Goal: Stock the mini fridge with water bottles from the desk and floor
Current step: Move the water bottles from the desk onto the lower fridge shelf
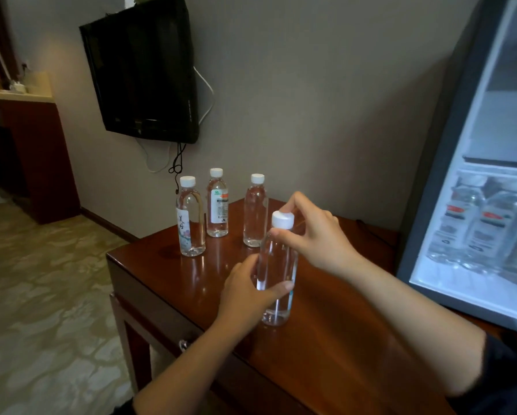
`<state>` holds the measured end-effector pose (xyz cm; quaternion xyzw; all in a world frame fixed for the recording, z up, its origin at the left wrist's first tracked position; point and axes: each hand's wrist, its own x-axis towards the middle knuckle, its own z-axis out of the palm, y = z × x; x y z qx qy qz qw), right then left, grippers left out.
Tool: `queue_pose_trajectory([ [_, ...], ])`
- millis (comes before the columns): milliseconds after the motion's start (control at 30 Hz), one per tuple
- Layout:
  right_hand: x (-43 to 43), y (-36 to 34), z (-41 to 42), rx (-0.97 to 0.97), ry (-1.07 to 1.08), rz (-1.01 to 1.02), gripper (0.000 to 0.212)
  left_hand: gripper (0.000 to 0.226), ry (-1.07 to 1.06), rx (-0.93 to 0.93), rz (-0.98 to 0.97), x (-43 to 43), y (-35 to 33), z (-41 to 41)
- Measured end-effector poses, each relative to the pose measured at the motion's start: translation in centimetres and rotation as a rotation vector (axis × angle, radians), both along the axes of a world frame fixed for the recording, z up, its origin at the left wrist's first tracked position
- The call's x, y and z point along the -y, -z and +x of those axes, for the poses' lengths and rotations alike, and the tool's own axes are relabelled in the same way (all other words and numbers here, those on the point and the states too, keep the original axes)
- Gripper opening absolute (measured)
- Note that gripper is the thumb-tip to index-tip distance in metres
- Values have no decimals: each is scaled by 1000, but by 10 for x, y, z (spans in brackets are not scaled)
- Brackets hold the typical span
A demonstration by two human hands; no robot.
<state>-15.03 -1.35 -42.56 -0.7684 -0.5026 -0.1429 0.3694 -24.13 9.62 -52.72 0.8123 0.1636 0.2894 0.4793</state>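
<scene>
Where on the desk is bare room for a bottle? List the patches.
Bare wood between the held bottle and the fridge door; also the left front corner of the desk, before the floral-label bottle. Crowded: the back row of bottles.

You have a black television (140, 70) on the far wall (311, 100), cables (176, 166) dangling beneath it; far left stands a dark wooden counter (38, 151), pale-topped.
</scene>
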Motion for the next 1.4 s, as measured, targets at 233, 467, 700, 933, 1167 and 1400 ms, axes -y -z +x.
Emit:
queue_pose_trajectory([
  [233,73,7,9,-118,-93,84,24,51,269,-11,38,32,-11,4],
  [467,135,22,16,-197,-41,128,26,51,275,-91,276,67,-21,13],
  [700,181,13,20,-250,81,215,37,57,279,-9,229,120,-29,36],
  [933,214,18,28,-344,239,337,27,51,278,154,57,185,-41,72],
  [1167,256,-7,51,-225,461,285,40,55,359,152,-3,243,-60,123],
  [1400,303,-14,86,-203,610,255,46,51,538,113,-28,290,-69,162],
])
